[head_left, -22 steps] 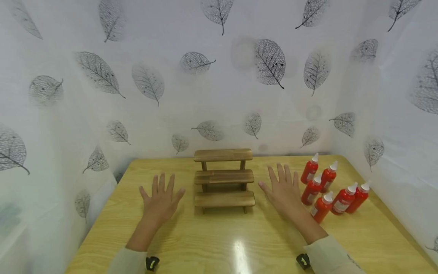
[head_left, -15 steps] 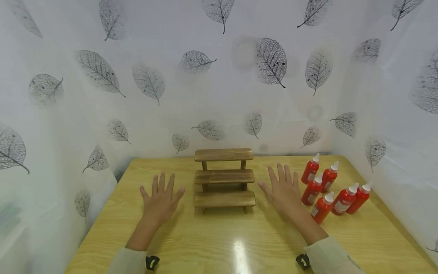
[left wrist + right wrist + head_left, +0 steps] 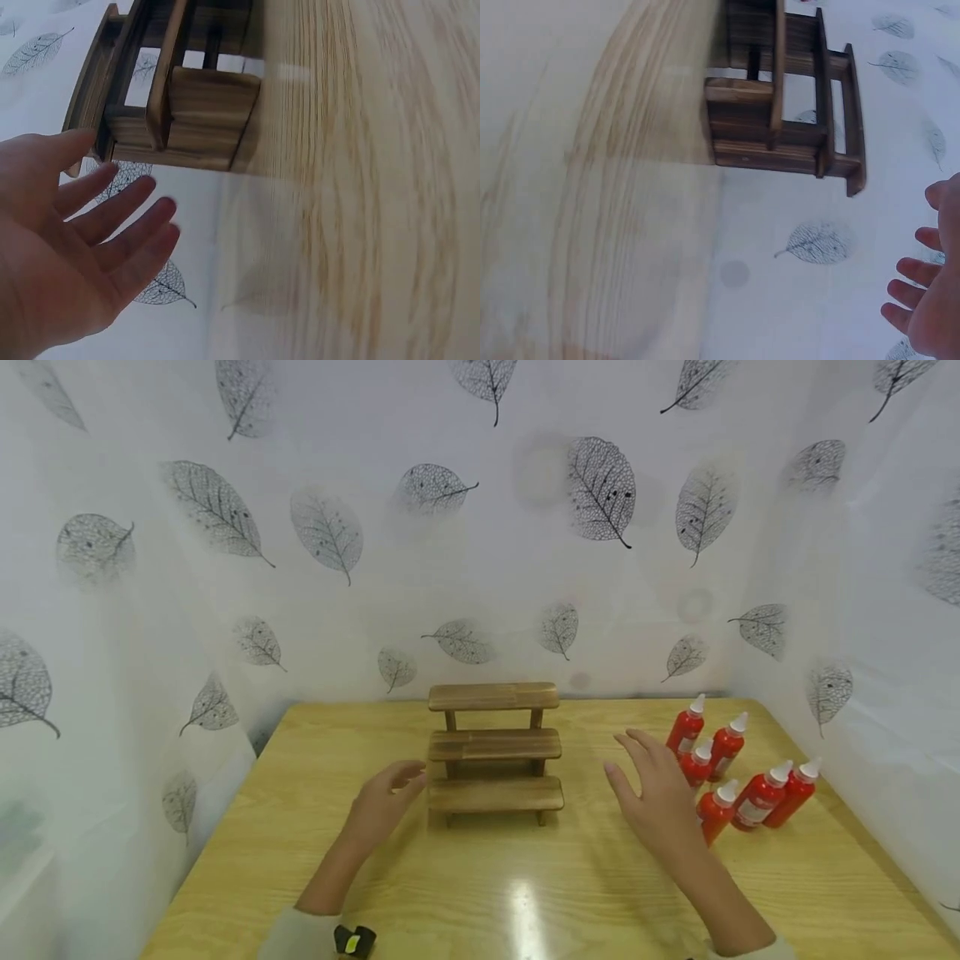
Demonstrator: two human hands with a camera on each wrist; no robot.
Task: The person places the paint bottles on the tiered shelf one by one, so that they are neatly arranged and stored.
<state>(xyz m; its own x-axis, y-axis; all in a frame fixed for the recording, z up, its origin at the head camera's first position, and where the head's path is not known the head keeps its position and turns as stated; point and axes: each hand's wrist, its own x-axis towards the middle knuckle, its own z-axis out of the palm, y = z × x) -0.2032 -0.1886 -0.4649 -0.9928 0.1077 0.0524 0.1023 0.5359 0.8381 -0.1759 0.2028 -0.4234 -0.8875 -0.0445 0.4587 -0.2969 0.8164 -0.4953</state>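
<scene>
A brown three-tier wooden step stand [image 3: 495, 745] stands upright at the back middle of the table. My left hand [image 3: 381, 803] hovers by the stand's left end with fingers loosely bent; the left wrist view shows the same hand [image 3: 71, 244] holding nothing, thumb apart from the fingers. In the head view its fingertips look close to the stand, but contact cannot be told. To the right, my right hand [image 3: 662, 800] is in the air between the stand and several red squeeze bottles [image 3: 759, 800] with white nozzle caps. Its fingers are relaxed and it partly covers some bottles.
The light wooden table [image 3: 480, 877] reaches back to a white curtain [image 3: 480, 543] printed with grey leaves, which also closes both sides. The bottles stand in a loose cluster near the table's right edge. A black wrist strap [image 3: 354, 941] shows at the left sleeve.
Both hands lay flat with spread fingers and are now raised. The left moved right toward the stand, its fingers bending. The right shifted right toward the bottles. The stand and bottles stayed in place.
</scene>
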